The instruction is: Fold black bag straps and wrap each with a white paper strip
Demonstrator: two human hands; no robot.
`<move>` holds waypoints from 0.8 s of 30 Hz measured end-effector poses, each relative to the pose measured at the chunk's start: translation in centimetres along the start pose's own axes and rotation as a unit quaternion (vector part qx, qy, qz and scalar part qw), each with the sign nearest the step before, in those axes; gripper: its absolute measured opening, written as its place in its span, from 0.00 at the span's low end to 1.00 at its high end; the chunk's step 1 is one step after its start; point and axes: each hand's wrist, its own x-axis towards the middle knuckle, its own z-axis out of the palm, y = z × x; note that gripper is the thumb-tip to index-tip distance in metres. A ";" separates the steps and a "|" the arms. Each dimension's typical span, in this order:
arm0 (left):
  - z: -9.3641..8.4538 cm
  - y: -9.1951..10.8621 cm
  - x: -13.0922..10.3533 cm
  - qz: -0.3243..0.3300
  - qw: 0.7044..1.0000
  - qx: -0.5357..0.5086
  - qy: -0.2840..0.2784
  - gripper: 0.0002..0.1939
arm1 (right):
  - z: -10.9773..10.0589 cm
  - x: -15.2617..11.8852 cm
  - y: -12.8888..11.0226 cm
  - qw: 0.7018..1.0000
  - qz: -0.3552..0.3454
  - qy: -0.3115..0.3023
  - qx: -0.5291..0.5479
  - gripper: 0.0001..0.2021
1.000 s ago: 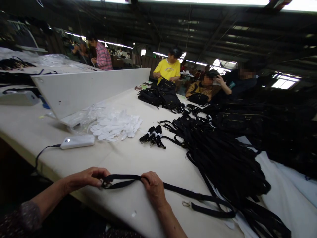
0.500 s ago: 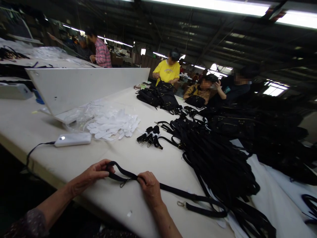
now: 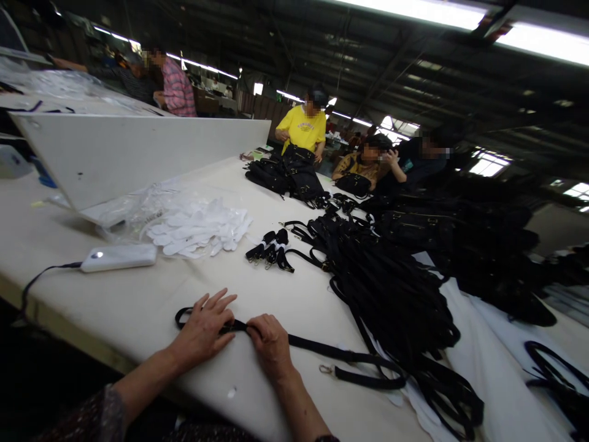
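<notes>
A black strap (image 3: 322, 350) lies flat along the near edge of the table (image 3: 138, 301), its looped end pressed under the spread, open-fingered left hand (image 3: 205, 328), the right hand (image 3: 271, 347) just beside it pinching the strap, whose length trails right toward a heap of black straps (image 3: 391, 288).
</notes>
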 end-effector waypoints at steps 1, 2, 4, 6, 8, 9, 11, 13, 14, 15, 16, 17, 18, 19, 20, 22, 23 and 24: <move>0.4 0.0 0.0 0.000 1.000 0.011 0.001 0.04 | 0.0 0.0 0.0 1.000 0.000 0.001 0.000 0.03; 0.5 -0.3 -0.1 -0.004 1.000 0.019 0.001 0.03 | 0.0 0.0 0.0 1.000 0.000 0.001 0.000 0.03; 0.2 -1.9 -0.7 -0.023 0.999 0.025 0.002 0.04 | 0.0 0.0 0.0 1.000 0.001 0.004 0.003 0.03; -0.8 -4.2 -1.6 -0.051 0.998 0.023 0.001 0.04 | 0.0 0.0 0.0 1.000 0.003 0.007 0.006 0.03; -2.1 -6.7 -2.8 -0.080 0.997 0.008 -0.006 0.06 | 0.0 0.0 0.1 1.000 0.003 0.010 0.009 0.03; -2.8 -7.9 -3.4 -0.096 0.995 -0.005 -0.009 0.08 | 0.0 0.1 0.2 1.000 0.002 0.010 0.011 0.04; -3.9 -9.9 -4.1 -0.134 0.990 -0.040 -0.007 0.13 | 0.1 0.1 0.2 1.000 0.000 0.010 0.015 0.04; -4.6 -11.2 -4.3 -0.171 0.984 -0.058 -0.004 0.20 | 0.1 0.1 0.3 1.000 -0.002 0.011 0.017 0.04; -4.9 -11.5 -4.1 -0.181 0.982 -0.058 -0.009 0.22 | 0.1 0.1 0.3 1.000 -0.002 0.012 0.019 0.04; -5.0 -11.6 -3.9 -0.183 0.982 -0.052 -0.018 0.24 | 0.1 0.1 0.3 1.000 -0.001 0.012 0.021 0.04; -5.1 -11.5 -3.5 -0.180 0.982 -0.045 -0.031 0.24 | 0.1 0.1 0.3 1.000 -0.001 0.013 0.023 0.04; -5.1 -11.3 -3.1 -0.172 0.983 -0.037 -0.045 0.24 | 0.1 0.1 0.3 1.000 0.000 0.012 0.024 0.04; -5.1 -10.9 -2.7 -0.164 0.984 -0.033 -0.057 0.22 | 0.1 0.1 0.2 1.000 0.001 0.012 0.025 0.04; -5.1 -10.5 -2.4 -0.158 0.985 -0.031 -0.068 0.21 | 0.0 0.1 0.2 1.000 0.002 0.011 0.026 0.04; -5.1 -10.1 -2.1 -0.152 0.985 -0.028 -0.079 0.21 | 0.0 0.0 0.2 1.000 0.003 0.010 0.027 0.04; -5.1 -9.4 -1.8 -0.142 0.985 -0.022 -0.100 0.20 | -0.1 0.0 0.1 0.999 0.006 0.010 0.030 0.04; -5.0 -9.1 -1.8 -0.139 0.984 -0.020 -0.108 0.19 | -0.1 0.0 0.1 0.999 0.008 0.010 0.033 0.04; -5.0 -8.8 -1.8 -0.137 0.984 -0.018 -0.114 0.18 | 0.0 0.0 0.1 0.999 0.007 0.011 0.035 0.04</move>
